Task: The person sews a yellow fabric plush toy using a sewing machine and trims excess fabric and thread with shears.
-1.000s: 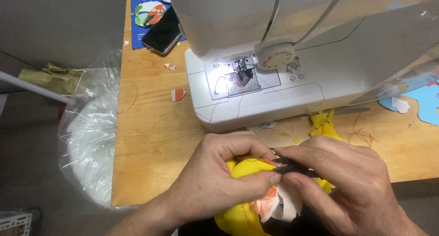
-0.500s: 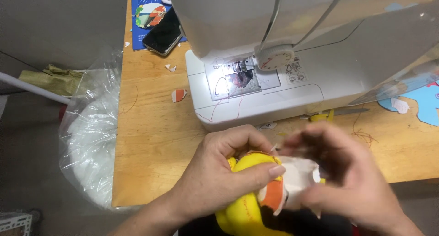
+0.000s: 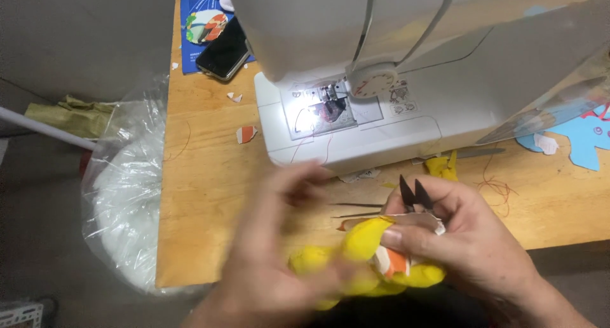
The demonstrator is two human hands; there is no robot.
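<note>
Scissors [image 3: 416, 194], small and dark-bladed, sit in your right hand [image 3: 470, 245], closed on them and the soft yellow fabric toy [image 3: 362, 261] before the white sewing machine [image 3: 381, 112]; your blurred left hand [image 3: 279, 245] cups the toy.

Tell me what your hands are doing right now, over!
Right hand grips small black snips and pinches the yellow stuffed toy. Left hand, blurred, cups the toy's other side. Sewing machine sits just beyond.
</note>
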